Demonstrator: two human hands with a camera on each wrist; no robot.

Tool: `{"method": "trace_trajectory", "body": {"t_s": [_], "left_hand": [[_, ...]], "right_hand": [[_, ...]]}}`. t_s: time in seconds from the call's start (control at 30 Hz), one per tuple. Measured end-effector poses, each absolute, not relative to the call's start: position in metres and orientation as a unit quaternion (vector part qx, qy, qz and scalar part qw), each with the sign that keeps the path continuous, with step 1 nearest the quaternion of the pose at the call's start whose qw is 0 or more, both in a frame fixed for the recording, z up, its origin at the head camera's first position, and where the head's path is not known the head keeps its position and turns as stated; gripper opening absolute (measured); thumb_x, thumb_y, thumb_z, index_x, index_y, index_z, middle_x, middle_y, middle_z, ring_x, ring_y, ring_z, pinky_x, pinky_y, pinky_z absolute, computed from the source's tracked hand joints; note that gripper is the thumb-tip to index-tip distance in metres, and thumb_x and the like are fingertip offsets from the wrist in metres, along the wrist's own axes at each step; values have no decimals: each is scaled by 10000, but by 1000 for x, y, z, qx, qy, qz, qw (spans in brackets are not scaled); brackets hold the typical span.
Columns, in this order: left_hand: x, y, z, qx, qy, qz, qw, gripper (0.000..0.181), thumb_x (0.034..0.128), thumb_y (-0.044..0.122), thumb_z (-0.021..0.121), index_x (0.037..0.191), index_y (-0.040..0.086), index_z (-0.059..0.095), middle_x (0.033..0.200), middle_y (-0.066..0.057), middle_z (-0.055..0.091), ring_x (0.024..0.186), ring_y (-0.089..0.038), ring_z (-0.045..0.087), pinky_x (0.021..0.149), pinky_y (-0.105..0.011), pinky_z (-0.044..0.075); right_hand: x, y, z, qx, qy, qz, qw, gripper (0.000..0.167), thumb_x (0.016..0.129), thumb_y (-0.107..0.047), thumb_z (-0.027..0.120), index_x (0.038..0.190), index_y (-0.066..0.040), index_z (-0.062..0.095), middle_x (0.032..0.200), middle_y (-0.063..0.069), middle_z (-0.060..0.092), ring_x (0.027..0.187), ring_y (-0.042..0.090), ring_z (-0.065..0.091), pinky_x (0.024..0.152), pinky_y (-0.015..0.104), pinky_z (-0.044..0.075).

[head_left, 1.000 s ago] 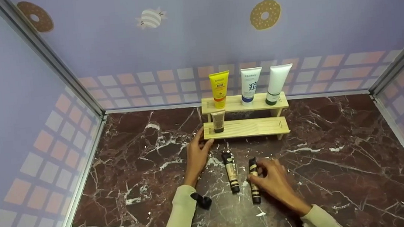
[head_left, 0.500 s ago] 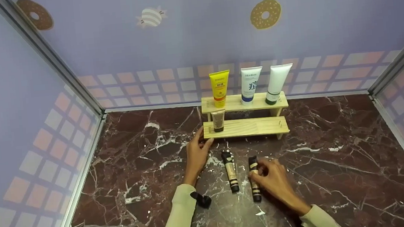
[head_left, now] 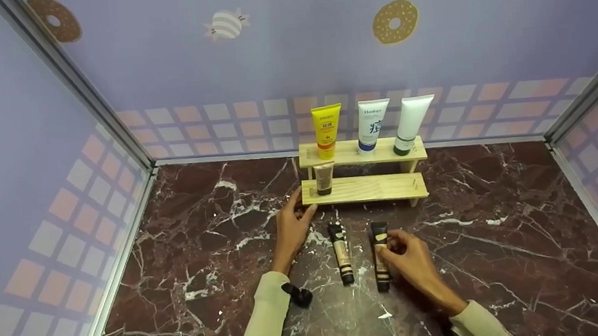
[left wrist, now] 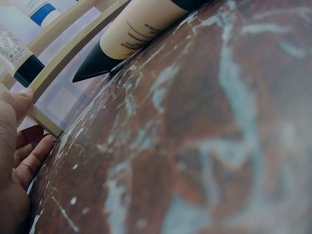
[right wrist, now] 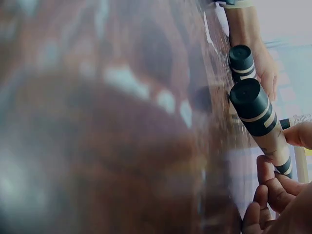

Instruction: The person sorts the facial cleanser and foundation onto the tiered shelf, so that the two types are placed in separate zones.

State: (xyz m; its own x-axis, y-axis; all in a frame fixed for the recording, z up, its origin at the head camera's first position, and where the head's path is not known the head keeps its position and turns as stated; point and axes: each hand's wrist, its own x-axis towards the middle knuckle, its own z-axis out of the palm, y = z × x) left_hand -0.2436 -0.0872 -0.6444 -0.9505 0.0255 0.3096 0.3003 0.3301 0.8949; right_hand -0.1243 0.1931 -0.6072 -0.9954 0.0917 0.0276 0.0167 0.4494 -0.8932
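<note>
My right hand [head_left: 415,264] pinches a black and beige squeeze tube [head_left: 382,274] between thumb and fingers. In the right wrist view that tube [right wrist: 261,119] slants with its black cap toward the camera; it looks slightly raised. A matching tube [head_left: 342,257] lies on the marble top to its left. My left hand [head_left: 291,232] grips the left end of a two-step wooden rack [head_left: 378,189], its thumb on the lower board's front edge. A small beige tube with a dark cap [head_left: 324,179] stands at the left of that lower step.
On the rack's upper step stand a yellow tube [head_left: 327,132], a white tube with a blue cap [head_left: 372,128] and a white tube with a green cap [head_left: 411,124]. Purple patterned walls [head_left: 289,70] enclose the marble surface [head_left: 505,258] at the back and sides.
The right hand has shifted the tube it holds slightly away from the person and to the right. The left hand and the rack have stayed put.
</note>
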Motion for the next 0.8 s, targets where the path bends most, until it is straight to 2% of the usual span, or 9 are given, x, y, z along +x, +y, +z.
{"method": "trace_trajectory", "body": {"t_s": [0.27,0.33,0.53,0.7,0.8], "left_hand": [[-243,-86,-640,-89,-816,-561,103,642,1064,213,778,1626,26,530,1264,-191,769,560,-83,565,535,-245,432],[-243,-86,-641,-92,-814,-564,105,646,1060,215,782,1625,27,532,1264,-199,767,560,-108,585,531,-257,441],[-246,-87,-648,-103,-807,-567,128,640,1046,215,792,1593,-16,554,1320,-226,752,704,-182,731,602,-300,564],[-246,-87,-646,-91,-809,-568,122,649,1028,204,811,1594,5,565,1315,-218,758,699,-201,744,596,-300,571],[-245,-86,-643,-92,-811,-566,120,637,1034,188,806,1596,12,564,1295,-209,765,769,-204,755,641,-301,587]], "right_hand": [[-129,196,-607,-35,-847,528,50,250,909,-72,885,1118,16,780,878,48,747,787,133,651,778,247,522],[-129,197,-605,-36,-846,529,54,241,909,-72,887,1108,14,781,875,51,749,784,128,652,778,241,516],[-130,199,-598,-46,-832,549,59,257,921,-61,887,1129,40,774,912,90,760,794,145,662,768,240,530],[-132,202,-594,-51,-830,551,71,233,924,-57,890,1105,32,773,930,107,767,810,176,683,766,264,557],[-133,204,-592,-56,-829,552,75,226,923,-46,884,1105,28,771,944,109,766,822,187,679,765,265,553]]}}
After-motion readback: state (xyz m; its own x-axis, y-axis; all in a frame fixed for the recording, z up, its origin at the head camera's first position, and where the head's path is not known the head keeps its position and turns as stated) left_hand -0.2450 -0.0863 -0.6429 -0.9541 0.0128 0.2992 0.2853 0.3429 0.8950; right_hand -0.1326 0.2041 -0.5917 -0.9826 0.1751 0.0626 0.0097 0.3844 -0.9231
